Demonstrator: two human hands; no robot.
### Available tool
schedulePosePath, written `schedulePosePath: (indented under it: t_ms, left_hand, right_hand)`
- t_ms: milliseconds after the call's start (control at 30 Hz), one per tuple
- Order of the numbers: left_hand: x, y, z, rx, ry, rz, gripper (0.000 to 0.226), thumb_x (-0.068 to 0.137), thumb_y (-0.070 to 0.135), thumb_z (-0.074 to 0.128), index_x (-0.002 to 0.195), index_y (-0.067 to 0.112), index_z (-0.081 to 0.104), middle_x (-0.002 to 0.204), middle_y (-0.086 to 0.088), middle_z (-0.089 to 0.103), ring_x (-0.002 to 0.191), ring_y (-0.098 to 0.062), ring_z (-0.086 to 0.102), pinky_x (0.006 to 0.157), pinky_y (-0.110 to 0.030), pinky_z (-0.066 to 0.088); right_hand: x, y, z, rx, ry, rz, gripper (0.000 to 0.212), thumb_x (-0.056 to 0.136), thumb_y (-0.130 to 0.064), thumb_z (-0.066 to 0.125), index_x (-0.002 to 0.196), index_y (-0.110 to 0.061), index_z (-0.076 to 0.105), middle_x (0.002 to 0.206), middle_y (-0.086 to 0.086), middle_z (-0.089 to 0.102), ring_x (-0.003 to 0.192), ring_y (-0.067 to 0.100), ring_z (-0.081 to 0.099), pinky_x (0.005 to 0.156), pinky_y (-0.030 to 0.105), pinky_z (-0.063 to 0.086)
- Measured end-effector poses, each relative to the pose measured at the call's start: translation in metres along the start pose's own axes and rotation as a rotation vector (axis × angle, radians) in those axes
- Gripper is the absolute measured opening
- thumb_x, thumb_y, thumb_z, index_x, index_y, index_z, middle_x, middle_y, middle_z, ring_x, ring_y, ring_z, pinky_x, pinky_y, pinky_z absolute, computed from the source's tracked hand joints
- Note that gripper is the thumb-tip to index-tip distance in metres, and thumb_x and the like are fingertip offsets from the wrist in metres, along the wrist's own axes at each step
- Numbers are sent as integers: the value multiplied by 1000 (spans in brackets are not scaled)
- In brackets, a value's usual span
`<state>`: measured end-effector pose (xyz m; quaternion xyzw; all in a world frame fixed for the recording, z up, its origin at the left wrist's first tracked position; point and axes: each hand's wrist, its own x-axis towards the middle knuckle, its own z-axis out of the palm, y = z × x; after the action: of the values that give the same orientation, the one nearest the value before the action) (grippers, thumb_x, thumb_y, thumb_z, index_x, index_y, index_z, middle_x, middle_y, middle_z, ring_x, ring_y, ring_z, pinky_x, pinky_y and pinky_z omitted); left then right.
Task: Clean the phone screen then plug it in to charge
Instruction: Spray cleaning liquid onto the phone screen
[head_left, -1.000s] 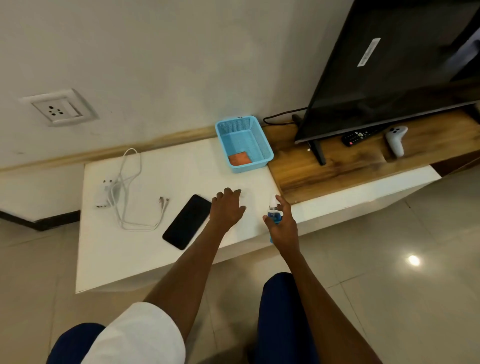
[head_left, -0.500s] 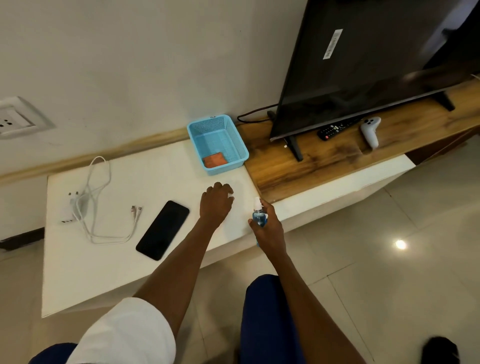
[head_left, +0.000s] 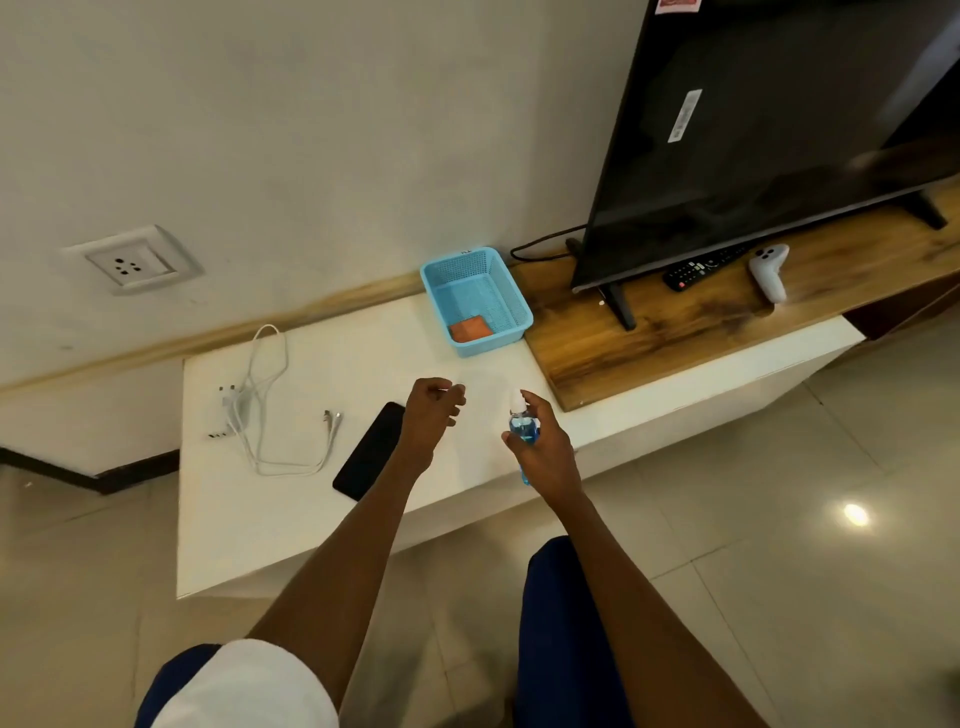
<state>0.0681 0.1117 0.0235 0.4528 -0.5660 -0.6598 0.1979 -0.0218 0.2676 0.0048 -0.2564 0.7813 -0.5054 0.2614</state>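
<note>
A: What is filling the scene, biggest first?

B: A television (head_left: 769, 140) is standing on the wooden shelf (head_left: 675, 332), and a white cabinet top (head_left: 311, 519) is stretching out to its left, below a wall socket (head_left: 130, 262).

A: And on the white top?

B: A blue mesh basket (head_left: 511, 304) is sitting at the back with an orange cloth (head_left: 469, 330) lying inside it. The black phone (head_left: 366, 453) is lying face up near the front edge, partly hidden by the left forearm. A white charger (head_left: 228, 410) and its cable (head_left: 270, 415) are lying apart from the phone, to its left.

A: What are the hands doing?

B: The right hand (head_left: 545, 447) is wrapping its fingers around a small blue spray bottle (head_left: 523, 423), holding it upright. The left hand (head_left: 431, 415) is hovering just right of the phone, fingers curled loosely inward; whether anything is pinched there is unclear.

A: Anything smaller?

B: A remote control (head_left: 701, 267) and a white game controller (head_left: 769, 273) are resting under the television.
</note>
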Motion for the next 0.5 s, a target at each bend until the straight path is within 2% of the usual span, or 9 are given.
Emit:
schedulePosePath:
  t_ms: [100, 167, 233, 300, 367, 433, 500]
  left_hand:
    - [-12, 8, -11, -144, -61, 9, 25, 97, 19, 58, 120, 12, 61, 92, -9, 69, 83, -21, 62, 71, -30, 49]
    - [-20, 15, -16, -187, -87, 26, 26, 97, 21, 56, 120, 12, 64, 98, -8, 72, 86, -20, 63, 74, -30, 50]
    - [-26, 23, -18, -243, -99, 16, 23, 95, 23, 57, 115, 13, 65, 102, -6, 75, 89, -20, 65, 74, -30, 50]
    - [-33, 31, -21, -299, -122, -2, 14, 94, 22, 59, 106, 17, 63, 105, -5, 76, 91, -20, 66, 74, -30, 49]
    - [-36, 36, -23, -330, -161, -6, 3, 94, 20, 58, 96, 21, 61, 109, -4, 75, 94, -22, 66, 76, -30, 48]
    - [-40, 40, -25, -345, -186, 2, 7, 95, 20, 57, 91, 22, 62, 113, -5, 74, 100, -24, 67, 78, -31, 49]
    - [-43, 42, -26, -351, -200, 10, 7, 96, 22, 56, 93, 21, 63, 114, -7, 73, 104, -26, 68, 80, -32, 50]
  right_hand:
    - [-6, -14, 8, 11, -39, -23, 61, 88, -17, 72, 139, -30, 41, 140, -3, 53, 115, 8, 57, 88, 4, 38]
    - [-10, -22, 13, 30, -60, -30, 62, 86, -17, 74, 137, -26, 41, 137, -2, 54, 110, 8, 59, 85, 3, 40]
    - [-12, -30, 17, 28, -68, -38, 60, 85, -20, 76, 134, -23, 42, 137, -1, 54, 113, 12, 60, 86, 3, 41]
    - [-15, -38, 21, 35, -65, -78, 56, 85, -22, 75, 132, -24, 44, 137, -2, 54, 116, 14, 59, 91, 7, 44]
    - [-18, -44, 24, 61, -50, -122, 52, 86, -26, 74, 130, -29, 48, 137, -3, 55, 117, 14, 58, 99, 21, 48]
    - [-20, -50, 25, 55, -38, -134, 48, 87, -33, 72, 130, -36, 50, 136, -5, 56, 117, 13, 58, 101, 28, 47]
    - [-21, -53, 26, 17, -27, -131, 48, 88, -38, 70, 131, -38, 51, 137, -7, 57, 118, 11, 58, 102, 29, 46]
